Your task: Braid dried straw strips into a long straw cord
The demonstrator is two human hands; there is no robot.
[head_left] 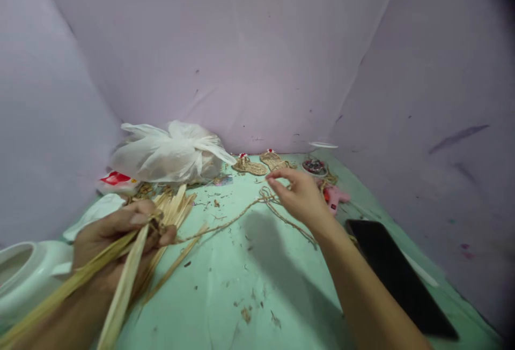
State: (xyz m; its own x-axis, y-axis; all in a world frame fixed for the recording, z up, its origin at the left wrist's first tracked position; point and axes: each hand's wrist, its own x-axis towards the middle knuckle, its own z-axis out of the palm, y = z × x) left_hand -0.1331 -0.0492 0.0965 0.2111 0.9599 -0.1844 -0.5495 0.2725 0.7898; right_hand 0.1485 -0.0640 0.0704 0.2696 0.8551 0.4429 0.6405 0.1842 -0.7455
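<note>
My left hand (115, 232) is closed around several long, pale dried husk strips (127, 280), two of which stick out toward me. A thin twisted cord (225, 225) of the same straw colour runs from that hand across the green tabletop and loops near the centre. Over those loops hovers my right hand (301, 197), thumb and forefinger pinched together. A faint thin wisp shows at its fingertips, too small to name. More loose husks (173, 208) lie behind and beneath my left hand. Two small woven straw sandals (249, 166) with red-and-white decorations lie at the back.
A tied white plastic bag (173, 151) sits back left, above a red-and-white packet (118, 179). A white pot (36, 269) stands at the left edge. On the right are a black phone (396, 277), a pink glue gun (335, 197) and a small dish (315, 166). Scraps dot the green table (225, 296).
</note>
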